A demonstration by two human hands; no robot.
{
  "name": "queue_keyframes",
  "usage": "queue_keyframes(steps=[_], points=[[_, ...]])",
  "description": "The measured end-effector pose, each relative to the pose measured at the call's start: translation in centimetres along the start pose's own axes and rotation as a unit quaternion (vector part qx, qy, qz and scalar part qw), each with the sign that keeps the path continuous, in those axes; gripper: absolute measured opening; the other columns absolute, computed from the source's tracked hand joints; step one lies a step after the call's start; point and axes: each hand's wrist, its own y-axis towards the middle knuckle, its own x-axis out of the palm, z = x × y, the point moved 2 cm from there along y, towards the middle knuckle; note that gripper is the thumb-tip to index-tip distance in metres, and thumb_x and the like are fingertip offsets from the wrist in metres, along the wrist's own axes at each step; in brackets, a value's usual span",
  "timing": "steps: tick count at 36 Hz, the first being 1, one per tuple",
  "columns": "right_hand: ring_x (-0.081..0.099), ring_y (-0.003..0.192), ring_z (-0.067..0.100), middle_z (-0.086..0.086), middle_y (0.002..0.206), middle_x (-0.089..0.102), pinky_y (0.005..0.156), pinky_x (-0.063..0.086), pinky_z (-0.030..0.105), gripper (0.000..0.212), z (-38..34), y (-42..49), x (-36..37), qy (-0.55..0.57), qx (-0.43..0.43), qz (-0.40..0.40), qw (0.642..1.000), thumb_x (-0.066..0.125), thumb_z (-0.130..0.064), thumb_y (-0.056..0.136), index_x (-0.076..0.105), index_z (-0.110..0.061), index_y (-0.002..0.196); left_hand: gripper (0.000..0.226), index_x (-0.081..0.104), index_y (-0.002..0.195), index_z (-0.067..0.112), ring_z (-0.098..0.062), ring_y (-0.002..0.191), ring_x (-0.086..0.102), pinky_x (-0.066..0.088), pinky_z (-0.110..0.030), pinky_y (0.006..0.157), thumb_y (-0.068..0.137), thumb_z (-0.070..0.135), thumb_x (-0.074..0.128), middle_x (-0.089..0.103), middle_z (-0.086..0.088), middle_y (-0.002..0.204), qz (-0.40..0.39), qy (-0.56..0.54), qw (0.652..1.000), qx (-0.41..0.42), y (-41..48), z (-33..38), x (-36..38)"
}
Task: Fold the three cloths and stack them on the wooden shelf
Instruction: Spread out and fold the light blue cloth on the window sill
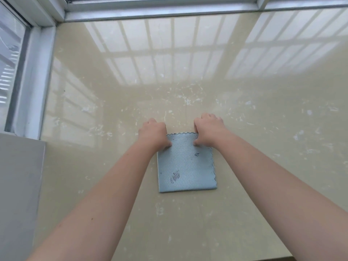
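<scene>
on the glossy beige sill (131, 185), left hand (153, 133) and right hand (209, 129) each pinch the folded blue cloth's (186, 166) far corners, likely squaring its layers.

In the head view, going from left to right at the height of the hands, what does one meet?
First the window frame → left hand → cloth → right hand. Each hand pinches a far corner of the cloth.

Left grip (153, 133), right grip (208, 129), both curled
</scene>
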Motion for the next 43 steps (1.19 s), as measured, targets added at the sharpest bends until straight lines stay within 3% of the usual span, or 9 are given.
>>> queue_keyframes(steps=[7,11,17,22,29,32,34,40,43], points=[[0.051,0.109,0.027,0.009,0.115,0.053,0.091,0.035,0.034,0.02,-0.4,-0.8,0.0,0.008,-0.004,0.006,1.0,0.052,-0.012,0.085,0.044,-0.014,0.104,0.023,0.047,0.106,0.005,-0.031,0.097,0.052,0.042,-0.033,0.074,0.085,0.006,0.055,0.045,-0.013,0.114,-0.005,-0.083,0.997,0.005,-1.4,0.5,0.8],[0.055,0.099,0.027,0.008,0.108,0.058,0.082,0.033,0.033,0.025,-0.7,-1.4,0.1,0.034,-0.007,-0.019,0.999,0.044,-0.002,0.085,0.04,-0.01,0.109,0.028,0.04,0.111,0.008,-0.026,0.081,0.048,0.036,-0.029,0.06,0.085,0.002,0.05,0.047,-0.007,0.085,-0.012,-0.142,0.99,-0.003,-2.3,0.6,1.1],[0.053,0.089,0.026,0.011,0.108,0.062,0.074,0.04,0.032,0.032,-0.5,-2.0,-2.0,0.046,-0.018,-0.041,0.998,0.043,0.001,0.082,0.06,-0.006,0.108,0.024,0.061,0.103,0.006,-0.02,0.079,0.047,0.034,-0.025,0.054,0.081,0.003,0.051,0.055,-0.006,0.087,-0.003,-0.188,0.982,0.023,-3.7,1.0,-1.1],[0.049,0.082,0.027,0.015,0.092,0.057,0.067,0.039,0.031,0.012,0.1,-2.5,-7.3,0.109,-0.019,0.067,0.992,0.047,0.002,0.076,0.055,-0.005,0.081,0.014,0.059,0.09,0.013,-0.031,0.084,0.053,0.038,-0.028,0.06,0.08,0.004,0.054,0.063,-0.013,0.099,0.091,-0.242,0.965,0.044,-4.9,1.5,-6.3],[0.047,0.097,0.031,0.012,0.107,0.048,0.072,0.035,0.034,0.021,0.4,-4.2,-12.0,0.067,-0.005,0.285,0.956,0.05,-0.002,0.08,0.053,-0.004,0.101,0.009,0.051,0.083,0.018,-0.022,0.081,0.047,0.036,-0.03,0.072,0.08,0.01,0.054,0.049,0.0,0.088,0.238,-0.173,0.947,0.13,-6.2,2.2,-11.3],[0.052,0.065,0.031,0.016,0.077,0.053,0.055,0.025,0.029,0.033,-0.4,-4.7,-10.6,-0.059,-0.024,0.365,0.929,0.07,0.006,0.045,0.055,-0.002,0.073,0.012,0.056,0.09,0.016,-0.024,0.09,0.046,0.032,-0.031,0.077,0.079,0.011,0.055,0.05,-0.002,0.093,0.261,-0.077,0.949,0.16,-6.8,2.2,-9.9],[0.049,0.049,0.026,0.012,0.061,0.051,0.049,0.022,0.025,0.043,-1.0,-5.2,-8.6,-0.106,-0.028,0.351,0.93,0.073,0.004,0.023,0.051,-0.007,0.059,0.018,0.057,0.096,0.014,-0.026,0.097,0.046,0.024,-0.029,0.075,0.078,0.012,0.055,0.053,-0.004,0.101,0.257,-0.002,0.953,0.161,-6.8,2.0,-7.7],[0.049,0.043,0.022,0.005,0.053,0.05,0.045,0.031,0.02,0.047,-1.8,-6.4,0.4,-0.086,-0.066,0.183,0.977,0.076,-0.006,0.009,0.053,-0.015,0.049,0.021,0.05,0.106,0.015,-0.026,0.105,0.045,0.019,-0.029,0.072,0.085,0.018,0.051,0.048,-0.005,0.111,0.121,0.16,0.967,0.157,-7.0,1.3,1.4],[0.055,0.06,0.022,0.006,0.07,0.055,0.055,0.025,0.026,0.044,-3.0,-8.1,2.5,-0.134,-0.074,0.104,0.983,0.082,-0.014,0.031,0.057,-0.013,0.067,0.023,0.053,0.086,0.015,-0.025,0.084,0.051,0.021,-0.029,0.066,0.068,0.013,0.067,0.052,-0.004,0.091,0.098,0.168,0.968,0.162,-8.1,0.7,4.8]])
